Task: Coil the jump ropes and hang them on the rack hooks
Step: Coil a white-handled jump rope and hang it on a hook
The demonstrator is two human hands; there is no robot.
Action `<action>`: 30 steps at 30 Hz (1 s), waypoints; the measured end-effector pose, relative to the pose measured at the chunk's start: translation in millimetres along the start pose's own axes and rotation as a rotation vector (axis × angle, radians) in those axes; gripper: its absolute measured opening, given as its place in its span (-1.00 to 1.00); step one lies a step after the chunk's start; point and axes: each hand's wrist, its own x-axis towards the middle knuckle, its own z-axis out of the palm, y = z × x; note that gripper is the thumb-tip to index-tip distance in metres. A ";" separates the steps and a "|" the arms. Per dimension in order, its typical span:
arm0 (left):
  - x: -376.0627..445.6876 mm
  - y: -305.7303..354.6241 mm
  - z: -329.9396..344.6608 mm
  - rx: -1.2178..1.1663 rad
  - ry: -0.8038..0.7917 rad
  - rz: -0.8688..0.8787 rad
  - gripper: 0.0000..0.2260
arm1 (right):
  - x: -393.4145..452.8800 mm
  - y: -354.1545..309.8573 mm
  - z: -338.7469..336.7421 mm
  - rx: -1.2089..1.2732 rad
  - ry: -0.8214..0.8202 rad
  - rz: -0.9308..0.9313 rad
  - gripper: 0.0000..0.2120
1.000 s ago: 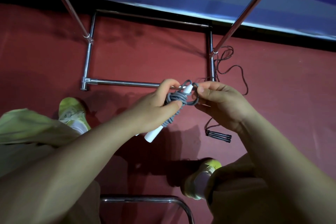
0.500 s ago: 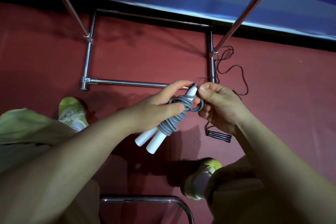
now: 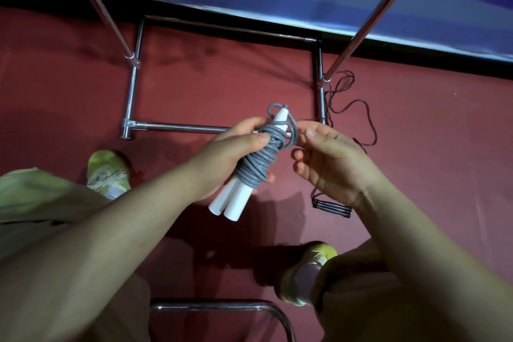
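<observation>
A grey jump rope (image 3: 261, 158) is wound tightly round its two white handles (image 3: 231, 203), with a small loop sticking out at the top. My left hand (image 3: 222, 158) grips this bundle around the middle, thumb on the coils. My right hand (image 3: 330, 161) is just right of the loop, palm up and fingers loosely curled, holding nothing. A black jump rope lies on the red floor, its handles (image 3: 331, 207) below my right hand and its cord (image 3: 361, 108) trailing by the rack's right foot. No hooks are in view.
The rack's chrome base frame (image 3: 180, 128) lies on the floor ahead, with two slanting uprights (image 3: 374, 16) rising out of frame. A blue wall mat runs along the back. My yellow-green shoes (image 3: 108, 172) flank a curved metal tube (image 3: 222, 307) at the bottom.
My right hand has let go of the rope's loop and opened, drawing slightly right. My left hand has turned the bundle so both white handles show below it.
</observation>
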 end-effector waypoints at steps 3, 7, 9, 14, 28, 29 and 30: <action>0.1 -1.6 1.8 -0.025 -0.014 -0.010 -0.68 | 0.0 0.6 5.3 -0.041 0.043 -0.035 -0.78; 0.5 -3.5 3.2 -0.041 -0.016 -0.031 -0.65 | 1.5 4.7 10.1 -0.007 0.124 -0.060 -0.80; 0.2 -4.0 3.6 -0.037 -0.028 -0.030 -0.66 | 0.9 5.6 12.9 0.016 0.148 -0.067 -0.81; -0.8 -6.6 5.0 -0.036 -0.061 -0.012 -0.70 | -1.3 -3.9 12.4 0.074 0.179 -0.084 -0.82; 3.2 -14.8 8.5 0.180 0.014 -0.163 -0.62 | 0.3 -7.2 7.2 -0.660 0.232 -0.195 -0.86; 3.1 -15.3 8.8 0.201 0.016 -0.181 -0.60 | 0.5 -6.1 6.4 -0.701 0.234 -0.203 -0.83; 3.6 -16.0 8.7 0.214 0.017 -0.201 -0.58 | 1.2 -5.0 6.2 -0.721 0.246 -0.207 -0.78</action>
